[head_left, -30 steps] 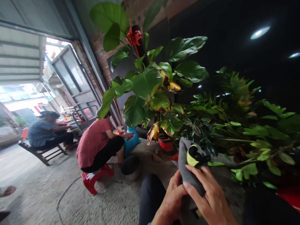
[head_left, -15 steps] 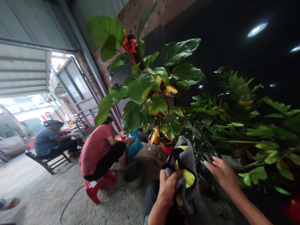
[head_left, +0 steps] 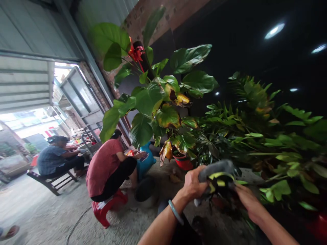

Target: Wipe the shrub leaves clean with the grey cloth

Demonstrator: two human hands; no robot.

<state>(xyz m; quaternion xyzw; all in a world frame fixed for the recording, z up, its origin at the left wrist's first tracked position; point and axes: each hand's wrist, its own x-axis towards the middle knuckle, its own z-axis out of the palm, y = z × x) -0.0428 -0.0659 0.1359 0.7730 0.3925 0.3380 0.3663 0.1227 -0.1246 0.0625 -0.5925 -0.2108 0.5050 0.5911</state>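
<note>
Since half a second ago we've lifted the grey glove [head_left: 214, 167] from upright to lying flat, and our right hand [head_left: 247, 201] has come back in from the foliage to meet it. Left hand [head_left: 193, 184] is closed around the glove's cuff end; right hand is closed on the yellow-and-black part [head_left: 218, 179] at the other end, though motion blur hides how tight that grip is. The glove sits held between both hands, at chest height, just in front of the leafy plants [head_left: 258, 143].

Risks as we judge them: the glove is close to the stems, so a tug could snag or bend a leaf; a loose right grip could drop it onto the gritty concrete floor [head_left: 51, 214].

Beyond our hands: a red pot [head_left: 183, 162] under the big-leaved plant [head_left: 158, 98], which carries a red bow [head_left: 135, 52]. A person in a red shirt [head_left: 102, 165] squats on a red stool [head_left: 106, 207] beside a blue container [head_left: 145, 158]. Further off, another person [head_left: 55, 158] sits on a wooden bench [head_left: 49, 177] by the open doorway [head_left: 28, 117].
</note>
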